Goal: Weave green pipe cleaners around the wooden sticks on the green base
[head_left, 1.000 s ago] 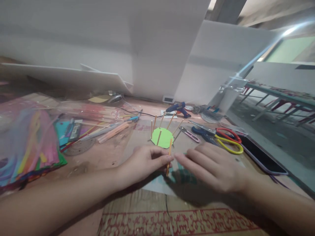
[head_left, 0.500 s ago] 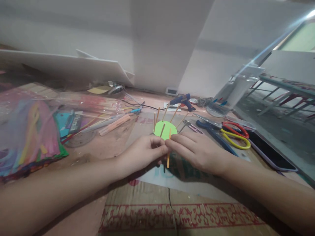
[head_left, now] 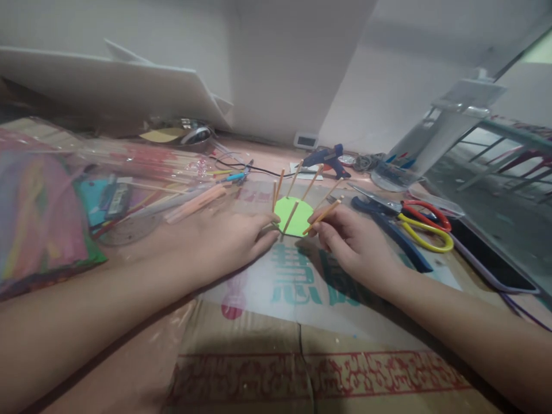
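Nearby lie scissors [head_left: 394,206] and glue gun [head_left: 324,156]; right hand [head_left: 351,236] pinches a stick [head_left: 331,209]; left hand [head_left: 233,241] grips green disc [head_left: 302,215].

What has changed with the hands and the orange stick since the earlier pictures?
The left hand let go of the orange stick and moved left, to the edge of the green disc. The right hand took the stick and holds it tilted at the disc's right edge. Glue gun and scissors stayed in place.
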Demonstrator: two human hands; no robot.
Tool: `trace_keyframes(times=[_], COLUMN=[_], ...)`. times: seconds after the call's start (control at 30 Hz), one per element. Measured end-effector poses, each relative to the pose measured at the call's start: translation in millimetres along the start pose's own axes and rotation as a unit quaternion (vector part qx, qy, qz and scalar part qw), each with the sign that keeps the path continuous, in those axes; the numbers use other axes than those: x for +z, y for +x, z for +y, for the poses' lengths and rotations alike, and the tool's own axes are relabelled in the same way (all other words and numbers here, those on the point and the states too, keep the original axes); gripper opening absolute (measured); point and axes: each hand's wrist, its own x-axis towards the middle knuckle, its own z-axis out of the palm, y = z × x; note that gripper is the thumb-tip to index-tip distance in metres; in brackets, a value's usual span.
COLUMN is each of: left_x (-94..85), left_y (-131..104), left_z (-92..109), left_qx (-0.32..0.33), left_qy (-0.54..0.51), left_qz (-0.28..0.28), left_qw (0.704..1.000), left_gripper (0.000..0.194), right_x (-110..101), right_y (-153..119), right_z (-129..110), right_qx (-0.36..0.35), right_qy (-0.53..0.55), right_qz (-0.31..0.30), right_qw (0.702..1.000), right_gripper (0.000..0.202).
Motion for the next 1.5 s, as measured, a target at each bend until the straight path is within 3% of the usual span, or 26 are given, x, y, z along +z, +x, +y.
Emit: trace_keyframes(times=[0.33, 1.5], left_x=[17.7, 15.8], left_y=[9.9, 9.6], left_z=[-9.1, -7.6], left_qx=[0.087, 0.066], left_qy=[-0.055, -0.047], left_qz=[0.012, -0.014], left_qw=[0.995, 0.997], left_gripper=[0.033, 0.037], right_x=[5.5, 9.1], right_y=[-1.8, -0.5], right_z=[9.5, 13.6], right_qx=[-0.007, -0.007], right_qy=[-0.050, -0.071], right_qz=[-0.011, -0.022], right_qw=[0.999, 0.997], right_gripper=[0.010, 0.010])
